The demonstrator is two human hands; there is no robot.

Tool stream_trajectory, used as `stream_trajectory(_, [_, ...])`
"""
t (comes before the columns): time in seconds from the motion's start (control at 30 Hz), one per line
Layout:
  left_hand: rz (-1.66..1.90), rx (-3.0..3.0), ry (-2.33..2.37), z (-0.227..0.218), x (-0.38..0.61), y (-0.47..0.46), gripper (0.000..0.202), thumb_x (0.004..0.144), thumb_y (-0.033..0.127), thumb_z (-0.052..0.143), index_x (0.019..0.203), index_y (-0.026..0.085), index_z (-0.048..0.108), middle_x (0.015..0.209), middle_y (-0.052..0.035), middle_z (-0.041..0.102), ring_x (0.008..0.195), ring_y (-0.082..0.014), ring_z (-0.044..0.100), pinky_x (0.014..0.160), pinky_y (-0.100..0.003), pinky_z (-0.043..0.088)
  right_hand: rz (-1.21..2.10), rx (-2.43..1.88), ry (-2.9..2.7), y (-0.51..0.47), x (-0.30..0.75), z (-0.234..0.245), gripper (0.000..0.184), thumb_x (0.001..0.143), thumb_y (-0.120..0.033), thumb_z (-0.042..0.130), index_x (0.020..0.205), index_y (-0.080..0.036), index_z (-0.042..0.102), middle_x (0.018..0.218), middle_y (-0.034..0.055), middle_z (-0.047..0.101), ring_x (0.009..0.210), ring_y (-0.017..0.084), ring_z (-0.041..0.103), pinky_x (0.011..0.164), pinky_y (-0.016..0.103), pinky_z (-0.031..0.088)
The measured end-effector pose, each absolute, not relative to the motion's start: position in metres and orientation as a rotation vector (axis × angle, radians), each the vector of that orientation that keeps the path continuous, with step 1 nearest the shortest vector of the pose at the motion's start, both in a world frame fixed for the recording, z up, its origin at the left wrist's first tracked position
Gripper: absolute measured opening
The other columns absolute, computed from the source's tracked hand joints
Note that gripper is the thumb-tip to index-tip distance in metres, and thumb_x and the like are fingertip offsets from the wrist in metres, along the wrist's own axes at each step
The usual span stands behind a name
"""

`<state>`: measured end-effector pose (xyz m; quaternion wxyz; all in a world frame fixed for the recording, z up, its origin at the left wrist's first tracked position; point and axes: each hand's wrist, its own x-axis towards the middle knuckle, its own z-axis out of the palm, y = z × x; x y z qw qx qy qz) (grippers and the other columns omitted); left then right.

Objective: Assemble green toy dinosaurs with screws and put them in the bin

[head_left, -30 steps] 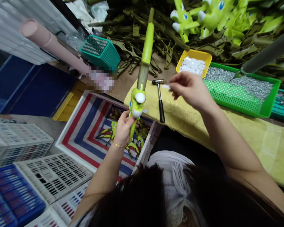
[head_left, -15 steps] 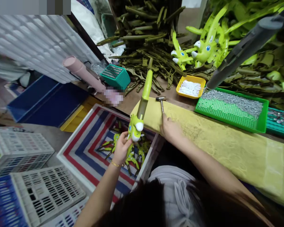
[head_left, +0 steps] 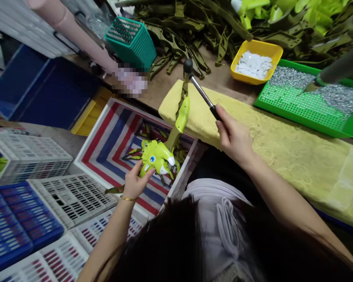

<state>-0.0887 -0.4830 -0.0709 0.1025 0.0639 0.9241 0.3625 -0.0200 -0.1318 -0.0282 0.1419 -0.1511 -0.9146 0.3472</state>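
My left hand (head_left: 137,180) is closed on a lime-green dinosaur-head toy (head_left: 157,158) with white horn tips and a blue eye. Its long olive and lime body (head_left: 182,115) slants up and away, its far end above the edge of the yellow padded board (head_left: 220,129). In my right hand (head_left: 237,137) is a small hammer (head_left: 204,92), gripped by its dark handle. The dark hammer head is raised close to the far end of the toy; whether they touch I cannot tell. Beneath the toy, a crate (head_left: 106,147) lined with striped cloth holds several similar toys.
Behind the board are a yellow tray of white pieces (head_left: 278,58), a green tray of small metal parts (head_left: 297,117) and a teal basket (head_left: 147,47). Olive parts (head_left: 194,25) are heaped farther back. Plastic crates (head_left: 76,196) stand at left; a grey pole (head_left: 345,64) rises at right.
My right hand has lifted the hammer off the yellow board. The toy in my left hand has turned so its head shows side-on. The view has shifted closer to the bench.
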Motion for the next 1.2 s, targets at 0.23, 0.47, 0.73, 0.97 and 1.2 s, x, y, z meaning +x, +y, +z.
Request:
stream_trajectory(0.23, [1.050,0.290,2.732,-0.067,-0.103,-0.461,0.055,0.065,0.056,0.073,0.101,0.015,0.068,0.077,-0.0032,0.069,0.070,-0.0183,0.059,0.065,-0.026,0.047,0.983,-0.549,-2.679,-0.129,-0.026,-0.024,0.050,0.094,-0.034,0.039,0.139,-0.020,0.053,0.117,0.0125,0.071,0.097,0.025,0.069,0.086,0.039,0.055])
stream_trajectory(0.47, [1.090,0.295,2.664,-0.071,-0.113,-0.391,0.042,0.078,0.055,0.065,0.099,0.019,0.066,0.056,0.0052,0.050,0.048,-0.0114,0.041,0.053,-0.023,0.032,0.833,-0.274,-2.950,-0.138,-0.006,0.012,0.047,0.092,-0.037,0.042,0.134,-0.025,0.059,0.094,0.0116,0.076,0.076,0.025,0.070,0.070,0.040,0.056])
stream_trajectory(0.73, [1.040,0.295,2.692,-0.075,-0.112,-0.392,0.045,0.079,0.058,0.062,0.100,0.019,0.064,0.048,0.0078,0.037,0.043,-0.0118,0.037,0.051,-0.024,0.028,0.685,-0.082,-2.920,-0.145,-0.006,0.029,0.044,0.094,-0.032,0.043,0.134,-0.024,0.059,0.088,0.0091,0.076,0.069,0.019,0.069,0.063,0.030,0.055])
stream_trajectory(0.97, [0.958,0.314,2.701,-0.076,-0.112,-0.391,0.048,0.081,0.061,0.058,0.102,0.018,0.064,0.051,0.0070,0.046,0.045,-0.0125,0.044,0.053,-0.025,0.034,0.604,-0.053,-2.945,-0.151,-0.010,0.003,0.039,0.094,-0.026,0.046,0.127,-0.018,0.065,0.085,0.0093,0.077,0.060,0.020,0.070,0.052,0.029,0.054])
stream_trajectory(1.2, [0.711,0.526,3.162,-0.095,-0.089,-0.420,0.056,0.080,0.060,0.063,0.112,0.014,0.062,0.088,-0.0111,0.069,0.086,-0.0274,0.063,0.081,-0.037,0.046,0.859,-0.185,-2.481,-0.133,-0.007,0.019,0.049,0.090,-0.021,0.056,0.138,-0.029,0.053,0.116,0.0077,0.072,0.071,0.014,0.071,0.068,0.030,0.059])
